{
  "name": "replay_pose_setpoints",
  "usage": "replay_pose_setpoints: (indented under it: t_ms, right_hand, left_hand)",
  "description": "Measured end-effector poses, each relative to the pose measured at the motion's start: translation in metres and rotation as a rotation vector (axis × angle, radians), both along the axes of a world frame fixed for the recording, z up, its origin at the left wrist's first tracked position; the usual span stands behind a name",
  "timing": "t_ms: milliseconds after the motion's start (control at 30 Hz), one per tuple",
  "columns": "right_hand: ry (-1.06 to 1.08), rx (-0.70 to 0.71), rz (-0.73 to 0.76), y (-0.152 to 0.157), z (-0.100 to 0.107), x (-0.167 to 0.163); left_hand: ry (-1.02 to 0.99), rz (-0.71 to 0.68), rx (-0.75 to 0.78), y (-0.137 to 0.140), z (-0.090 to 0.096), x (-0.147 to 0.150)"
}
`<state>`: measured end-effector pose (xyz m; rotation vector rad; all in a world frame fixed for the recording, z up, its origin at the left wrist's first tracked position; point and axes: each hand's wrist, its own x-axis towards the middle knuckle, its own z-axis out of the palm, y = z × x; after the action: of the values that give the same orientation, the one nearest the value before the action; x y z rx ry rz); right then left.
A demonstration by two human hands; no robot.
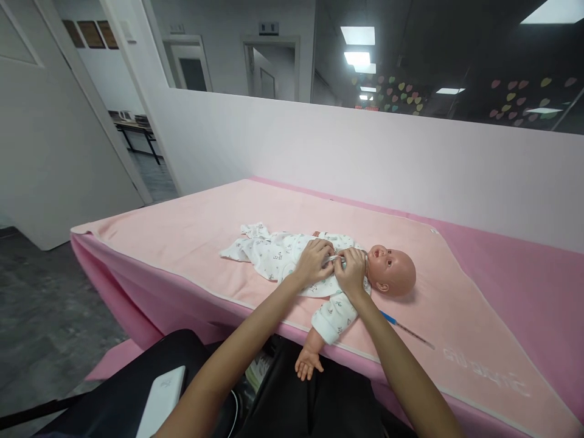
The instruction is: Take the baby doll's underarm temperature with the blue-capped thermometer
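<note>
A baby doll point(398, 271) lies on its back on the peach cloth point(182, 237), its bald head to the right. It wears a white romper point(269, 254) with small printed figures, and one sleeved arm hangs over the near table edge. On the doll's chest my left hand point(314, 263) is closed, fingers pinching a thin white tie point(329, 260) of the garment. My right hand point(352, 271), just below the doll's chin, pinches the same white strip from the other side. My fingers partly hide the tie and the garment's front.
A thin pen-like stick point(413, 333) with a blue end lies beside my right forearm. Pink cloth point(524, 274) drapes the table under the peach one. A white flat device point(162, 395) rests near my lap at lower left. Behind the table stands a white wall point(319, 146) with glass above.
</note>
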<state>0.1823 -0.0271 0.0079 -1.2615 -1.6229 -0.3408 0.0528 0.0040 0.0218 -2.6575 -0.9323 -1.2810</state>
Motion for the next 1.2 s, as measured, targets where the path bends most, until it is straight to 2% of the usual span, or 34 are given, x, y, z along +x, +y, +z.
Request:
replay_pose_setpoints:
  t_ms: [533, 767, 900, 1000, 1100, 1200]
  right_hand:
    - [-0.035, 0.016, 0.015, 0.000, -0.001, -0.001]
    - [-0.034, 0.016, 0.012, 0.000, 0.000, -0.001]
    - [-0.010, 0.018, -0.004, -0.001, 0.000, -0.001]
    - [0.008, 0.014, -0.005, -0.001, -0.001, 0.000]
    - [0.010, 0.004, -0.007, 0.000, -0.001, 0.000]
    - [-0.007, 0.007, -0.014, -0.001, -0.001, 0.000]
  left_hand:
    - [-0.241, -0.052, -0.069, 0.009, -0.005, 0.001]
    - [-0.144, 0.047, -0.084, 0.003, -0.001, -0.001]
    - [-0.163, 0.087, 0.067, -0.004, -0.002, -0.002]
    - [-0.102, 0.055, 0.163, -0.006, -0.004, 0.000]
    - [-0.001, 0.029, 0.132, -0.004, -0.004, 0.000]
    - [0.014, 0.047, 0.093, -0.003, -0.001, -0.012]
